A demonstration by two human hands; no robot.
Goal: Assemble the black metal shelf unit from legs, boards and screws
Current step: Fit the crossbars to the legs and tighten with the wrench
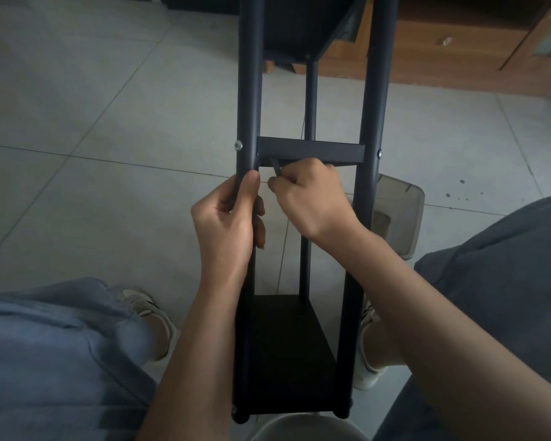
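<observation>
The black metal shelf unit lies tipped between my knees, its legs running away from me. My left hand (233,218) grips the left leg (250,90) just below the middle board (309,151). My right hand (312,198) pinches a small grey hex key (275,168) whose tip points up under the middle board's near left corner. A silver screw (238,145) sits in the left leg at the board's height, another screw (379,153) in the right leg (376,90). The nearest board (287,354) lies between my forearms. A far board (303,27) shows at the top.
Grey floor tiles (109,122) lie all around. A translucent plastic container (398,214) sits on the floor right of the shelf. A wooden cabinet (458,52) stands at the back right. My legs and shoes flank the shelf, and a round grey rim (299,424) shows at the bottom edge.
</observation>
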